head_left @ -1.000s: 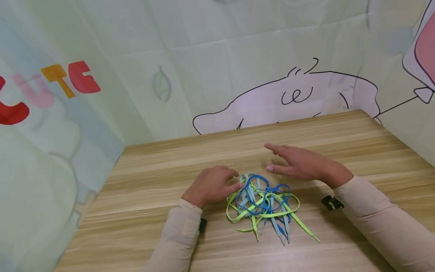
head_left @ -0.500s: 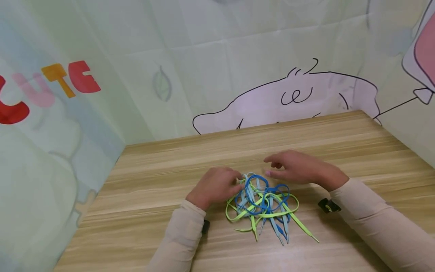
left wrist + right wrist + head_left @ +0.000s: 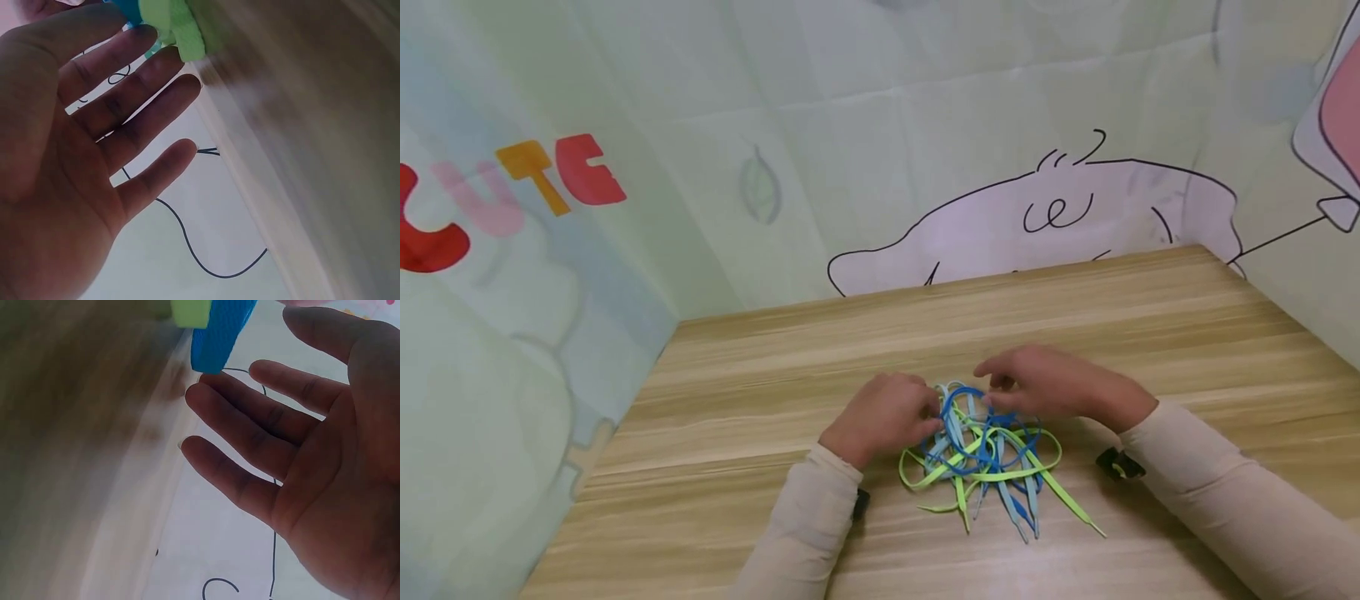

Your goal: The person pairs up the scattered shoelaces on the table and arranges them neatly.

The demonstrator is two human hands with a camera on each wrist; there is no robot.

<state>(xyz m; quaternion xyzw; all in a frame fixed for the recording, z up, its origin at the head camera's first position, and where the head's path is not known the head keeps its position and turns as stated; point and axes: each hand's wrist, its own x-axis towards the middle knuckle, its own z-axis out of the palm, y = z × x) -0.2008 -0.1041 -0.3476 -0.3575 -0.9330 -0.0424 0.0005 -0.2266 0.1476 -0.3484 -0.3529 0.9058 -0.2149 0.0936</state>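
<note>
A tangled pile of flat shoelaces [image 3: 985,475] in lime green, dark blue and pale blue lies on the wooden table, several lace tips fanned toward the near side. My left hand [image 3: 887,417] is at the pile's left edge, fingers loosely bent. In the left wrist view that hand [image 3: 94,144] shows a bare palm, with a green lace [image 3: 187,37] by the fingertips. Over the far right part of the pile hovers my right hand [image 3: 1052,383], thumb and forefinger apart. The right wrist view has a blue lace [image 3: 215,337] just beyond the spread fingers [image 3: 244,431].
The wooden table [image 3: 775,367] spreads around the pile on every side. Behind it hangs a pale printed cloth [image 3: 865,167] with cartoon drawings and coloured letters. Small dark cameras [image 3: 1120,463] sit under the wrists.
My right hand has come down and nearer to the pile, its fingers bending from straight. The left hand has shifted slightly right, to the laces. The pile looks the same.
</note>
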